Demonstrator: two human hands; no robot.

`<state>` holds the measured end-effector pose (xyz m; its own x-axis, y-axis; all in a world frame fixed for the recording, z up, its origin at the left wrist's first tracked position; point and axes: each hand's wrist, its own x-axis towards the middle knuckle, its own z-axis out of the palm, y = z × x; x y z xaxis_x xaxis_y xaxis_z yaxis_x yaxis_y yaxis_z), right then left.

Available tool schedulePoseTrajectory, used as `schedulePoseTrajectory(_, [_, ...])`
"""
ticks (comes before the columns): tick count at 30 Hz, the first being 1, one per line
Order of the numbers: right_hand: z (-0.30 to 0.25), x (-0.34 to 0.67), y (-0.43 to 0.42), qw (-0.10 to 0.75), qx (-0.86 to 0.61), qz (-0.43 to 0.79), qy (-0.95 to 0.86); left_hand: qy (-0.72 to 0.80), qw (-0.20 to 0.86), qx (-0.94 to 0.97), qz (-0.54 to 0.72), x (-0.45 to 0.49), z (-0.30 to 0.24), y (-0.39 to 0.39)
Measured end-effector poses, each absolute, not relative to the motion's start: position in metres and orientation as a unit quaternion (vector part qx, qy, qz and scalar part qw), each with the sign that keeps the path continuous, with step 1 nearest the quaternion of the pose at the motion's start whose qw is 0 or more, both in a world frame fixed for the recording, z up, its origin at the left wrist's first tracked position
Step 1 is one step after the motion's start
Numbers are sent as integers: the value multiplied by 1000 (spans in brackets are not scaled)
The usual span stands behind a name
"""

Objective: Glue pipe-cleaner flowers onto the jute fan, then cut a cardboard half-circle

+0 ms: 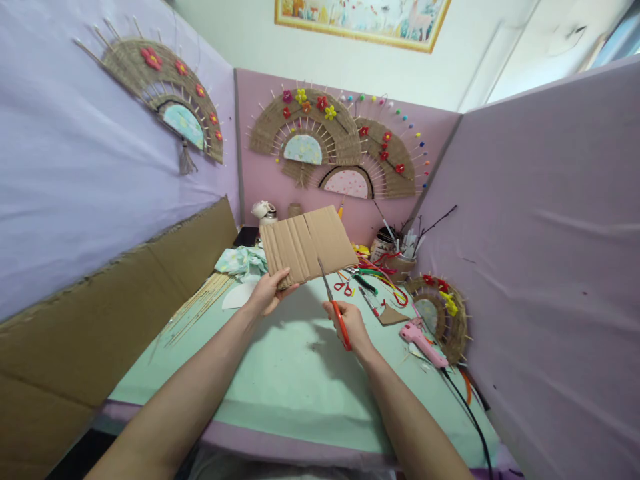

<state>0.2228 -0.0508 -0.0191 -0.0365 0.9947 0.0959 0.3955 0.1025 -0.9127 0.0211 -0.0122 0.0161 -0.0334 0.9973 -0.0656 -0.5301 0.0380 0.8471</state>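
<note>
My left hand (270, 291) grips the lower left corner of a creased sheet of brown cardboard (306, 244) and holds it up above the green table (280, 373). My right hand (350, 321) is closed round the red handles of a pair of scissors (334, 305). The blades point up and touch the cardboard's lower edge near its middle.
Bamboo sticks (200, 303) and patterned cloth (243, 261) lie at the left. A pink glue gun (423, 341) with a black cable, a woven fan (443, 313), small red scissors (344, 287), a cup of tools (400, 257) lie right. Cardboard (100, 320) leans at the left wall.
</note>
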Motion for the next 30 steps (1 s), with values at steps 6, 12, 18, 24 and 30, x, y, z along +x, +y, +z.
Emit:
schedulePoseTrajectory(6, [-21,224,-49,385,-560,363,-637,405,608,326,600,16,13,-9])
schedulePoseTrajectory(12, [-23,223,-48,386,-557,346,-649,435,605,374,552,20,17,-17])
schedulePoseTrajectory(18, [-25,222,-48,397,-574,387,-603,442,604,388,537,26,19,-21])
schedulePoseTrajectory(24, [-23,222,-49,405,-568,393,-599,426,609,377,553,25,13,-18])
schedulePoseTrajectory(30, [-25,222,-46,394,-564,402,-604,434,618,379,534,25,9,-18])
